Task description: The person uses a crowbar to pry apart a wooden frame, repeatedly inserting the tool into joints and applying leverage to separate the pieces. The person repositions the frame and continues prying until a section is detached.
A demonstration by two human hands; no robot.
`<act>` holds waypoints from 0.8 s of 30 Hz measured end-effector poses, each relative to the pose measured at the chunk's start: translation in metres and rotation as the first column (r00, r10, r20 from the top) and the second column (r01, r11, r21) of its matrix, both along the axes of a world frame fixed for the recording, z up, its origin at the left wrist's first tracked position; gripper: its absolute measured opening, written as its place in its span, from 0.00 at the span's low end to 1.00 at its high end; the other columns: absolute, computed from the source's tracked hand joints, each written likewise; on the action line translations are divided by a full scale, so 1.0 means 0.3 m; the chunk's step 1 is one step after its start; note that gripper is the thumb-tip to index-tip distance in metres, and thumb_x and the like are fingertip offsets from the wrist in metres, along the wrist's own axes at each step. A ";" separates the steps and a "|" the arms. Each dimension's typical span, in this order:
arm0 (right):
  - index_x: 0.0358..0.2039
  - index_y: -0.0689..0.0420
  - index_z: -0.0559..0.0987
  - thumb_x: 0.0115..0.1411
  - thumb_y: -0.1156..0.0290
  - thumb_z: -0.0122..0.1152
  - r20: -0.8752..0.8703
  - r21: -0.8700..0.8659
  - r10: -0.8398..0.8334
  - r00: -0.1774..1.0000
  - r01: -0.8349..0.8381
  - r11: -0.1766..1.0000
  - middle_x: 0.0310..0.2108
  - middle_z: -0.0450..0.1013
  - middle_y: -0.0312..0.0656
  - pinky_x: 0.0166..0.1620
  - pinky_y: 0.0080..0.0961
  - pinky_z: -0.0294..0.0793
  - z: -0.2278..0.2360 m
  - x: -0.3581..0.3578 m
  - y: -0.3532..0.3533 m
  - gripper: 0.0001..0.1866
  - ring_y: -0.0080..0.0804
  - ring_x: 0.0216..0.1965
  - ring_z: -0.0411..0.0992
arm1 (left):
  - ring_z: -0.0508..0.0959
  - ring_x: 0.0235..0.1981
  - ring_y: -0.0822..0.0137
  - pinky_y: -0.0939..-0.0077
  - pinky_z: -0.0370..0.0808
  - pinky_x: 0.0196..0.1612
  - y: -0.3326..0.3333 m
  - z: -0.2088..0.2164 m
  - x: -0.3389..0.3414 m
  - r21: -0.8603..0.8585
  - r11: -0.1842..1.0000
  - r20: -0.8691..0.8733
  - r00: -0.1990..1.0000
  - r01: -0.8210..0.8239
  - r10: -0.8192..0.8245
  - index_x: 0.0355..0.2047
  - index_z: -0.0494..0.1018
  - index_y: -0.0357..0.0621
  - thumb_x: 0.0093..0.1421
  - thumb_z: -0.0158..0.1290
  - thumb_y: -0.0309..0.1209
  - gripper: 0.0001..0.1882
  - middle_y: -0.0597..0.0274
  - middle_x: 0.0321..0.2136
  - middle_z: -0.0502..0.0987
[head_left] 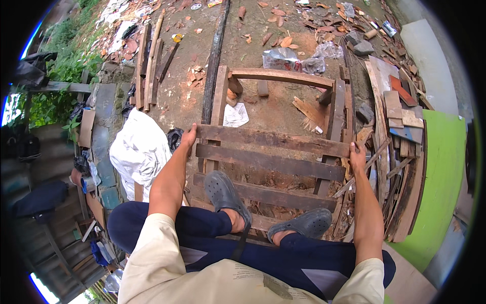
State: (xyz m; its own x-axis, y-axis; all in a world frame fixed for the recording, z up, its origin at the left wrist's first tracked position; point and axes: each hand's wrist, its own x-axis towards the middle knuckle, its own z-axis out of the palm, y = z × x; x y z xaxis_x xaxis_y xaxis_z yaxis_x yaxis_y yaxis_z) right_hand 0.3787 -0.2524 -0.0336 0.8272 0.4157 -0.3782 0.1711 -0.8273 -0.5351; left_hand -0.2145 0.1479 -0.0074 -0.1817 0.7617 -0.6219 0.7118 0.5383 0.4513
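Note:
My left hand [190, 136] is closed round the left end of a weathered brown wooden plank [273, 140]. At the plank's other end, my right hand [357, 156] grips it with the fingers curled. The plank lies across a pallet-like wooden frame [219, 96], which has two long side rails and a crosspiece [283, 76] at the far end. Nearer to me, several more dark slats [268, 161] span the rails. My feet, in dark grey clogs, rest on the near slats; the left clog [223, 190] is farther forward than the right clog [306, 223].
Scrap wood [400, 106] is piled on the right beside a bright green panel [430, 177]. A white sack [139, 147] sits left of the frame. Loose wood strips [150, 61] and a long dark beam [215, 61] lie on the ground. Dry leaves and plastic litter [282, 59] lie beyond.

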 end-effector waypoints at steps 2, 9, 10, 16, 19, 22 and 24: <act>0.62 0.49 0.79 0.66 0.42 0.60 -0.140 -0.047 -0.089 0.986 0.083 0.995 0.57 0.78 0.56 0.64 0.41 0.70 0.003 0.038 -0.044 0.32 0.55 0.60 0.74 | 0.62 0.71 0.43 0.41 0.58 0.70 -0.019 -0.058 0.029 -0.208 0.975 0.088 0.991 -0.079 0.099 0.75 0.55 0.51 0.65 0.47 0.70 0.49 0.50 0.74 0.57; 0.66 0.53 0.74 0.65 0.51 0.65 -0.209 0.059 -0.020 0.978 0.033 0.998 0.63 0.73 0.56 0.66 0.38 0.67 0.051 0.015 -0.104 0.33 0.50 0.65 0.70 | 0.79 0.57 0.46 0.59 0.72 0.61 0.041 -0.200 -0.067 0.118 0.992 -0.076 0.996 0.045 -0.036 0.55 0.77 0.27 0.60 0.57 0.64 0.45 0.35 0.53 0.80; 0.66 0.54 0.73 0.65 0.53 0.65 -0.259 0.066 -0.072 0.963 0.092 0.994 0.63 0.72 0.56 0.67 0.37 0.67 0.060 0.009 -0.162 0.33 0.49 0.66 0.70 | 0.80 0.57 0.46 0.58 0.73 0.60 -0.031 -0.231 -0.028 0.080 0.996 -0.003 0.999 0.034 -0.034 0.55 0.77 0.27 0.60 0.57 0.64 0.45 0.35 0.52 0.81; 0.71 0.59 0.66 0.67 0.55 0.66 -0.460 0.192 -0.136 0.878 0.248 0.950 0.67 0.68 0.57 0.69 0.36 0.64 0.096 0.000 -0.119 0.37 0.47 0.67 0.67 | 0.83 0.50 0.48 0.58 0.75 0.57 0.047 -0.230 -0.056 0.133 0.988 -0.073 0.995 0.084 -0.075 0.54 0.78 0.27 0.60 0.58 0.64 0.45 0.38 0.47 0.83; 0.73 0.57 0.62 0.66 0.54 0.66 -0.513 0.176 -0.098 0.853 0.216 0.960 0.69 0.65 0.57 0.69 0.37 0.64 0.107 -0.034 -0.069 0.41 0.48 0.68 0.66 | 0.84 0.46 0.55 0.61 0.79 0.49 0.034 -0.198 -0.120 0.137 0.990 -0.087 0.996 0.018 -0.006 0.52 0.80 0.31 0.59 0.59 0.64 0.43 0.42 0.42 0.84; 0.72 0.60 0.63 0.66 0.54 0.66 -0.419 0.102 -0.125 0.899 0.183 0.978 0.68 0.66 0.54 0.70 0.33 0.62 0.120 -0.032 -0.124 0.40 0.43 0.69 0.65 | 0.84 0.42 0.59 0.63 0.81 0.42 -0.062 -0.126 -0.014 0.039 0.999 -0.019 1.000 0.015 -0.015 0.52 0.81 0.32 0.59 0.60 0.63 0.41 0.46 0.39 0.84; 0.70 0.59 0.67 0.65 0.54 0.67 -0.305 0.034 -0.071 0.950 0.085 0.996 0.65 0.70 0.54 0.68 0.32 0.65 0.118 -0.023 -0.111 0.38 0.43 0.66 0.68 | 0.83 0.38 0.61 0.65 0.81 0.37 -0.056 -0.099 -0.036 0.035 0.999 0.012 0.999 0.040 -0.040 0.52 0.81 0.33 0.60 0.62 0.62 0.40 0.50 0.39 0.84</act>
State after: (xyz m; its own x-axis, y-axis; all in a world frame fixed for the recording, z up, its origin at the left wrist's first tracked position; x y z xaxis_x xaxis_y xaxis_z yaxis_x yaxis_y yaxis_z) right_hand 0.3718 -0.2855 0.0019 0.7073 0.3774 -0.5977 -0.0690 -0.8047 -0.5897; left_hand -0.2252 0.1310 -0.0372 -0.1432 0.7892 -0.5972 0.7264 0.4936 0.4781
